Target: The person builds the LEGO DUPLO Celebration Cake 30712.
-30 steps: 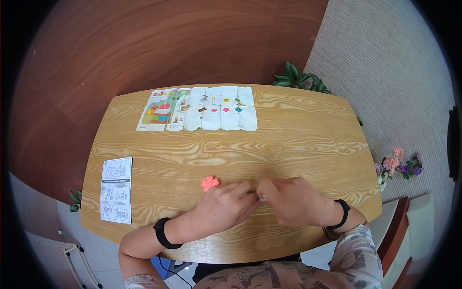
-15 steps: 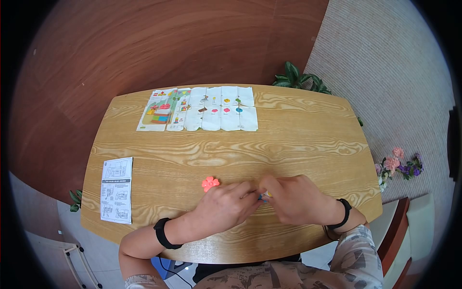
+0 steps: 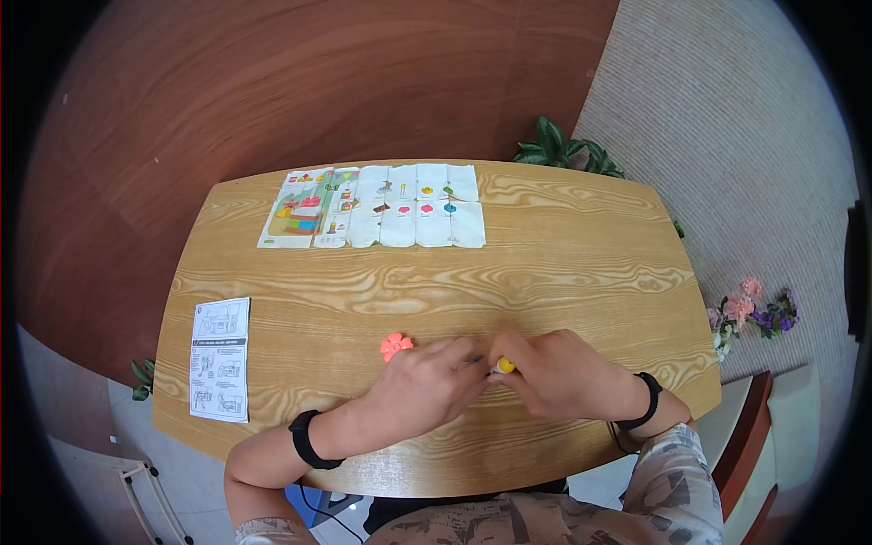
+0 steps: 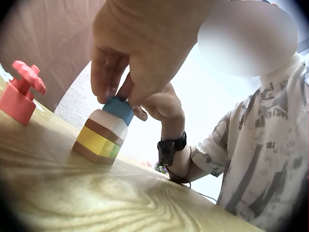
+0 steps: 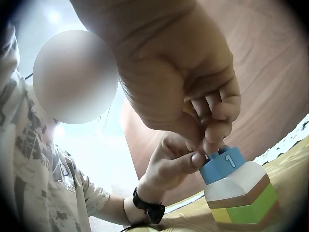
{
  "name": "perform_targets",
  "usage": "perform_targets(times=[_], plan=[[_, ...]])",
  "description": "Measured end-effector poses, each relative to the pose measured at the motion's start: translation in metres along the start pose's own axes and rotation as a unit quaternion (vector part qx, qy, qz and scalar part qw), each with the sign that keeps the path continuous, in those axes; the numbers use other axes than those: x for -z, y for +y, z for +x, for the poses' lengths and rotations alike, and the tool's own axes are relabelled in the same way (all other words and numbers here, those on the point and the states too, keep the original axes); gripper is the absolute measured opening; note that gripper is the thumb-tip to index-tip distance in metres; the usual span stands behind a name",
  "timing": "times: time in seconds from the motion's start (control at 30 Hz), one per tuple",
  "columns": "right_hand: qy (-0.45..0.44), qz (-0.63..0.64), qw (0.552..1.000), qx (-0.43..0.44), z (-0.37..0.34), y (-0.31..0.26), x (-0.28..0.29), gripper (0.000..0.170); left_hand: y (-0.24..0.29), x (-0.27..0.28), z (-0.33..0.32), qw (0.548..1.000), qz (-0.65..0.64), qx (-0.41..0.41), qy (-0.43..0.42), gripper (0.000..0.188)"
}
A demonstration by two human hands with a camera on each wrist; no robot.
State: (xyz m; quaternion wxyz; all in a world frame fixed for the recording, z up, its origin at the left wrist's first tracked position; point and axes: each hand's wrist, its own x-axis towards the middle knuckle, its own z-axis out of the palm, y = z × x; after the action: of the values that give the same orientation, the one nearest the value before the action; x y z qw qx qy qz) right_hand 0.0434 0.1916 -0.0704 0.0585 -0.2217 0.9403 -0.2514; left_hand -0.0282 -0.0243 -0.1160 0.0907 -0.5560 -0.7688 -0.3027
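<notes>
A stack of toy building bricks stands on the table, with brown, yellow and green, brown and white layers (image 5: pixel 236 184). On top sits a blue brick (image 5: pixel 223 164) marked with a 1. My left hand (image 3: pixel 425 380) reaches over the stack and grips the blue brick, its thumb against the brick's side in the right wrist view. Directly above that brick, my right hand (image 3: pixel 559 377) pinches a small white and yellow piece (image 3: pixel 504 365), mostly hidden by the fingers. Left of the stack stands a coral flower piece (image 3: pixel 397 345) on a matching brick (image 4: pixel 18 104).
A folded colour instruction sheet (image 3: pixel 418 227) lies along the far edge of the wooden table (image 3: pixel 545 282). At the left edge is a black-and-white printed leaflet (image 3: pixel 219 363). Plants and flowers (image 3: pixel 740 313) are beyond the table.
My right hand has turned slightly, so the yellow end of its piece shows now between the hands. My left hand stays in nearly the same place. The flower and sheets have not moved.
</notes>
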Motion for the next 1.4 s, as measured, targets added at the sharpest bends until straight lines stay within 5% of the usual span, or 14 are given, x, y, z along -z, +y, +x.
perform_targets(times=[0.37, 0.77, 0.87, 1.07, 1.17, 1.4], plan=[[0.022, 0.052, 0.998, 0.029, 0.004, 0.009, -0.012, 0.021, -0.004, 0.003, 0.001, 0.986, -0.151, 0.074, -0.022, 0.019], [0.008, 0.016, 1.000, 0.008, 0.007, 0.002, -0.006, 0.027, -0.001, 0.006, 0.005, 0.984, -0.151, 0.091, -0.027, 0.019], [0.016, 0.008, 1.000, 0.012, 0.007, 0.004, -0.008, 0.028, 0.000, 0.007, 0.004, 0.984, -0.127, 0.114, -0.056, 0.027], [0.027, -0.029, 0.997, -0.060, 0.009, 0.013, -0.001, 0.030, -0.017, 0.024, 0.005, 0.994, 0.074, 0.061, -0.053, 0.085], [0.057, -0.012, 0.996, -0.071, 0.012, 0.021, 0.005, 0.030, -0.028, 0.026, -0.004, 0.974, 0.167, 0.087, -0.122, 0.094], [0.049, 0.032, 0.991, -0.122, 0.023, 0.033, 0.011, 0.046, -0.038, 0.023, -0.003, 0.935, 0.118, 0.177, -0.283, 0.079]])
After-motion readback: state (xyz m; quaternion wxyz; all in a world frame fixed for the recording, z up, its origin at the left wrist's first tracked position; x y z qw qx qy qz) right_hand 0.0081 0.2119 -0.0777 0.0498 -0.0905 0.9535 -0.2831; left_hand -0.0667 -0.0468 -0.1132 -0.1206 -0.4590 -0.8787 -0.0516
